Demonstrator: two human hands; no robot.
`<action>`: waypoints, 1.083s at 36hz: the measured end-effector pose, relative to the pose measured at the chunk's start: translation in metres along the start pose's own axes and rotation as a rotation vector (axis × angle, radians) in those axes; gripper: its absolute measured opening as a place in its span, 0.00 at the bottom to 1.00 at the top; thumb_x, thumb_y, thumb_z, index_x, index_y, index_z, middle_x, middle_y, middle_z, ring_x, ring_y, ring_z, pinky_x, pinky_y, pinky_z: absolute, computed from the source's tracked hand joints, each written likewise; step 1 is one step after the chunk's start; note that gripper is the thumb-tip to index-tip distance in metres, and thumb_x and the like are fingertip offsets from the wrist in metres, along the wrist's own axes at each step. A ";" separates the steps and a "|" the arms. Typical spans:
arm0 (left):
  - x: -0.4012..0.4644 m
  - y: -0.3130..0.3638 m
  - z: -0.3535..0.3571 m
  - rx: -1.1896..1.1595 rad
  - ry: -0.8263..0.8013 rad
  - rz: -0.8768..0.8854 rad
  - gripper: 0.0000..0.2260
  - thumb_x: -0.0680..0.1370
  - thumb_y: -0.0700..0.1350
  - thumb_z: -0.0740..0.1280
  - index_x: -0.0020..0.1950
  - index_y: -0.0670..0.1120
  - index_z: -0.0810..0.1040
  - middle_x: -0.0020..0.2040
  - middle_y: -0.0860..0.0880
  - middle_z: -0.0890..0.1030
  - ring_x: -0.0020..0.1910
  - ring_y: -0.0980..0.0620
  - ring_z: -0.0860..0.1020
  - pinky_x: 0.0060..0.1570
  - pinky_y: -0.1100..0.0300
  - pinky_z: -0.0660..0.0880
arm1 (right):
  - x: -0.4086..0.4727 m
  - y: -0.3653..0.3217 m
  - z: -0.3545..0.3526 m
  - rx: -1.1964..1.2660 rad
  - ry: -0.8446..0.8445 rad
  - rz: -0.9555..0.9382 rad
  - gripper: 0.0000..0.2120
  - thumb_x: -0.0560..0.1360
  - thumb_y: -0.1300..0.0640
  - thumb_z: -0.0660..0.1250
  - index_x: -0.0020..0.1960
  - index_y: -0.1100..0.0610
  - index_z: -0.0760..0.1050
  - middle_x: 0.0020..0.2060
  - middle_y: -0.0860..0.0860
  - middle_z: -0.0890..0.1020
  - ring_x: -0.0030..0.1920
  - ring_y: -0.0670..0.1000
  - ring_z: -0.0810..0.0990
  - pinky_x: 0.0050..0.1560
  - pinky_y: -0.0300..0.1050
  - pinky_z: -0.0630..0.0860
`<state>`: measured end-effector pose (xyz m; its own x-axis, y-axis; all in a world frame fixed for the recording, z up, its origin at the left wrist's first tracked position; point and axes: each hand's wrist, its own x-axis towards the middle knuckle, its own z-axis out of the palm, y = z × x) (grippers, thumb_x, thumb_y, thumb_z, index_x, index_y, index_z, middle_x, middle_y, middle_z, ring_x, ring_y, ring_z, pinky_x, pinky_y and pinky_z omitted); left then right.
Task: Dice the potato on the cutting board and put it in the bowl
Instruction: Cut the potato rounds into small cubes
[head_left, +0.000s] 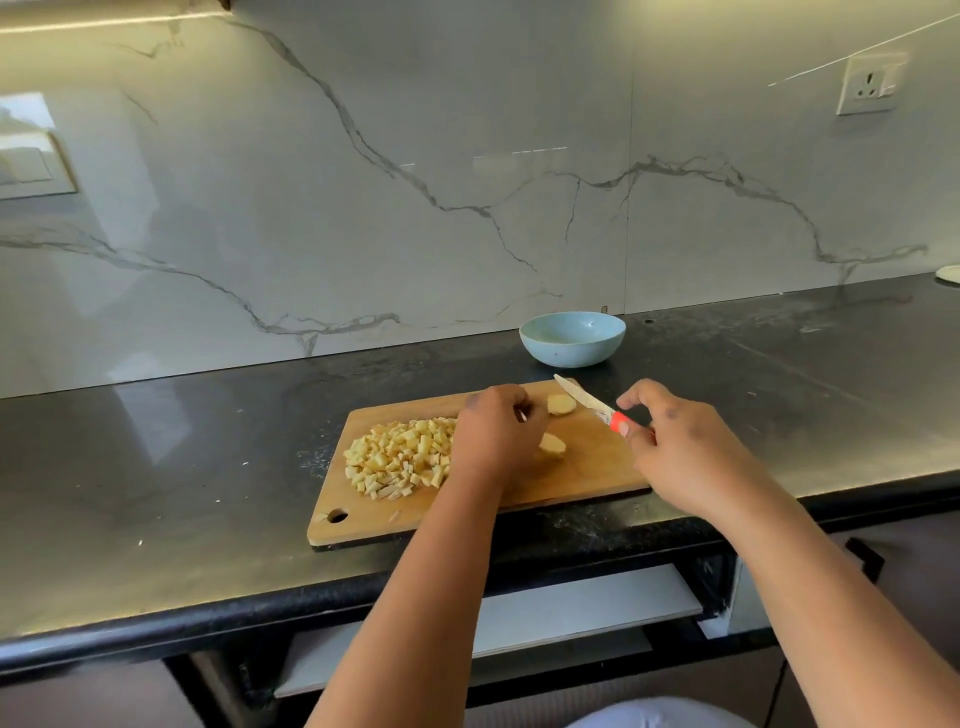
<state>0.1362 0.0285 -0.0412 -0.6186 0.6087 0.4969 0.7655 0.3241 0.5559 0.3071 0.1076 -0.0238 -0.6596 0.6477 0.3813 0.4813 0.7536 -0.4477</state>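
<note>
A wooden cutting board (582, 467) lies on the dark counter. A heap of diced potato (400, 457) covers its left part. Two uncut potato slices remain: one (561, 404) near the board's far edge, another (551, 444) partly hidden under my left hand (493, 431). My left hand hovers over the board's middle with fingers curled downward beside that slice; what it holds cannot be made out. My right hand (670, 441) grips the orange handle of a knife (587, 402), blade pointing up-left toward the far slice. The light blue bowl (572, 339) stands empty behind the board.
The black counter (182, 467) runs left to right against a marble backsplash. A wall socket (872, 83) sits at upper right. A white plate's edge (948, 274) shows at the far right. An open drawer (545, 618) lies below the counter's front edge.
</note>
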 end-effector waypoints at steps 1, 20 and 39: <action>-0.001 0.000 -0.003 -0.053 0.018 -0.026 0.12 0.80 0.50 0.64 0.39 0.48 0.76 0.31 0.53 0.75 0.30 0.56 0.73 0.30 0.64 0.67 | -0.002 -0.001 -0.001 -0.016 0.005 -0.001 0.11 0.82 0.52 0.59 0.64 0.51 0.68 0.33 0.46 0.73 0.29 0.45 0.72 0.26 0.40 0.64; -0.016 -0.012 -0.008 0.202 -0.397 0.138 0.24 0.76 0.58 0.64 0.72 0.55 0.70 0.69 0.50 0.73 0.71 0.48 0.62 0.71 0.47 0.54 | -0.015 -0.016 0.000 0.106 0.301 -0.032 0.21 0.81 0.60 0.57 0.74 0.57 0.61 0.45 0.51 0.80 0.41 0.52 0.78 0.40 0.43 0.69; -0.018 -0.016 -0.006 0.232 -0.140 0.091 0.16 0.79 0.42 0.57 0.62 0.50 0.79 0.61 0.51 0.79 0.64 0.48 0.66 0.63 0.52 0.60 | -0.015 -0.011 0.030 -0.069 0.020 0.047 0.15 0.83 0.52 0.52 0.40 0.53 0.67 0.31 0.49 0.72 0.29 0.48 0.71 0.27 0.40 0.59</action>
<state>0.1345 0.0083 -0.0553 -0.5270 0.7316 0.4324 0.8470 0.4104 0.3379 0.2944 0.0863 -0.0490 -0.6235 0.6845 0.3777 0.5510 0.7275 -0.4089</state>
